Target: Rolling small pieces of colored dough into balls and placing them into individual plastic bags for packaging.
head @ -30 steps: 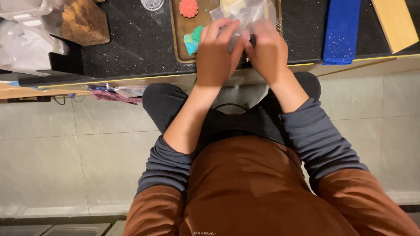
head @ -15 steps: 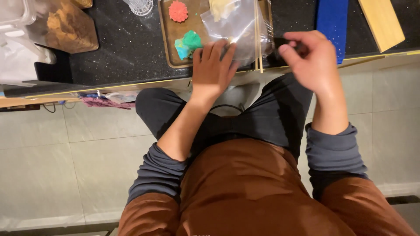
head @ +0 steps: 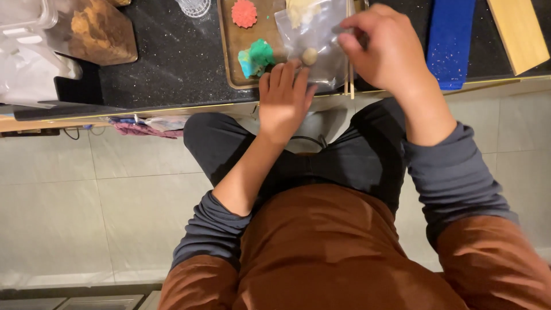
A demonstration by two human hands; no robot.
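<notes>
Lap: brown apron over dark trousers fills the near part of the view, grey sleeves pushed up on both forearms.
Left hand (head: pixel 282 97): lies flat, fingers together and extended, palm down at the near edge of the bench (head: pixel 160 69); fingertips rest on the lower edge of the clear plastic bag (head: pixel 313 34), pinning it, closed on nothing.
Small ball (head: pixel 310 55): a round tan lump, dough-like, sits just beyond the left fingertips, on or in the bag; which of the two cannot be told.
Right hand (head: pixel 381 49): curled, thumb and fingers pinched narrow at the bag's right side, beside thin wooden sticks (head: pixel 349 63) that stand along the tray's right edge; whether it grips the plastic or a stick is not clear.
Wooden tray (head: pixel 229 63): carries the bag, a green and blue lump (head: pixel 256 57) to the left, and a red flower-shaped piece (head: pixel 244 12) farther back.
Farther off: blue strip (head: pixel 450 40) and pale wooden block (head: pixel 516 31) to the right; brown wooden chunk (head: pixel 94 31) and a glass (head: pixel 194 6) to the left.
Doing it well: my judgement is that the flat hand should hold the bag steady while the pinch works gently, so the ball does not roll off the bench edge.
</notes>
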